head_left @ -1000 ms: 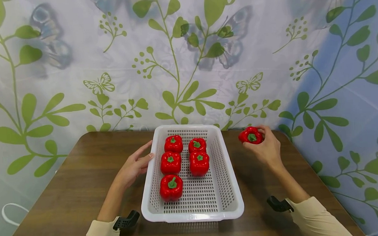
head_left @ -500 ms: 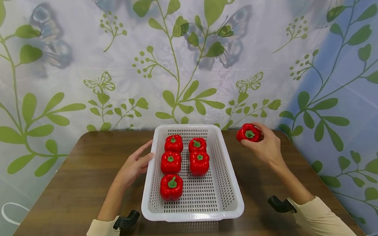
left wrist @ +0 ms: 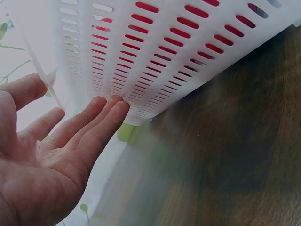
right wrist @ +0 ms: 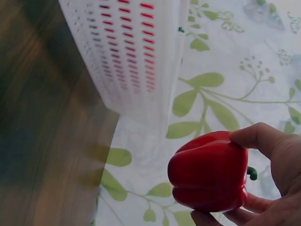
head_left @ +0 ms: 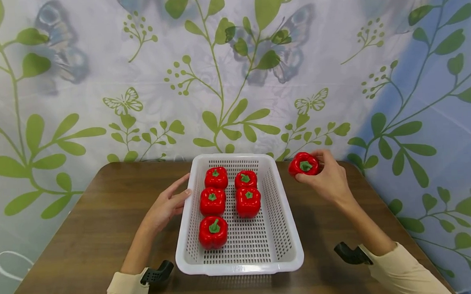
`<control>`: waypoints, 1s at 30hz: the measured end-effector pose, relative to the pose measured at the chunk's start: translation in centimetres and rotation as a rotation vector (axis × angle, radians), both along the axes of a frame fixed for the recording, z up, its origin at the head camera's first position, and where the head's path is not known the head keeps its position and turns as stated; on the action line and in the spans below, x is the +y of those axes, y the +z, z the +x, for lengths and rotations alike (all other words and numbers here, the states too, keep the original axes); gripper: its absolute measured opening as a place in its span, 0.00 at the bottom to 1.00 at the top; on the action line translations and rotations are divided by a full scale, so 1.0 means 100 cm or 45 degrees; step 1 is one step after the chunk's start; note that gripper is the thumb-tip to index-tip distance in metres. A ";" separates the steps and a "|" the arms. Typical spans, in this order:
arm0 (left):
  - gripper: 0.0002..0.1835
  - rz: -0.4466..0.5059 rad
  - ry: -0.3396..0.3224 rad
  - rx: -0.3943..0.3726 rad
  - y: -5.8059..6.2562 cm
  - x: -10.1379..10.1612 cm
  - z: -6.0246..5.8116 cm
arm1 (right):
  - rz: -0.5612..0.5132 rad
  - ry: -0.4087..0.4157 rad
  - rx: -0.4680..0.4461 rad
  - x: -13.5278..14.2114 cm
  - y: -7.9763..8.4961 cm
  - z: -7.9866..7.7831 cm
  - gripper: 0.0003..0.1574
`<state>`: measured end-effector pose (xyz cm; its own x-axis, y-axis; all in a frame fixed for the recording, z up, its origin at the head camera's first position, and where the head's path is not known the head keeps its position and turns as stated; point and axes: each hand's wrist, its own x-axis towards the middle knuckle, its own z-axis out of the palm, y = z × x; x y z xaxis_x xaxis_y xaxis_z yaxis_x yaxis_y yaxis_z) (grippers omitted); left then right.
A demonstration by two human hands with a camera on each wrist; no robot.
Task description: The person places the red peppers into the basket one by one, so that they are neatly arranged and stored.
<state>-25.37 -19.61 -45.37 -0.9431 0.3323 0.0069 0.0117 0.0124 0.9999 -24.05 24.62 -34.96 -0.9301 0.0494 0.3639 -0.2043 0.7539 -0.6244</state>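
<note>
My right hand (head_left: pixel 331 177) holds a red bell pepper (head_left: pixel 304 164) with a green stem, out to the right of a white perforated basket (head_left: pixel 241 268). In the right wrist view the thumb and fingers grip this bell pepper (right wrist: pixel 209 172) around its stem end. Against the basket's left side lies my left hand (head_left: pixel 165 207), its fingers extended. Seen from the left wrist, the fingertips (left wrist: pixel 120 106) touch the slotted wall (left wrist: pixel 160 61). Inside the basket sit several more red bell peppers (head_left: pixel 212 201), three in a left column and two in a right one.
The basket stands on a dark brown wooden table (head_left: pixel 93 241). Behind the table hangs a pale curtain (head_left: pixel 145 72) printed with green leaves and butterflies. A black wrist strap (head_left: pixel 352 253) sits on the right forearm.
My right hand has moved a little left and up with the bell pepper, closer to the basket. The left hand and the peppers in the basket have stayed put.
</note>
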 end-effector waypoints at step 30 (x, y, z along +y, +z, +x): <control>0.34 -0.010 0.015 -0.006 0.000 0.001 0.001 | -0.040 0.376 -0.345 -0.051 0.022 0.031 0.44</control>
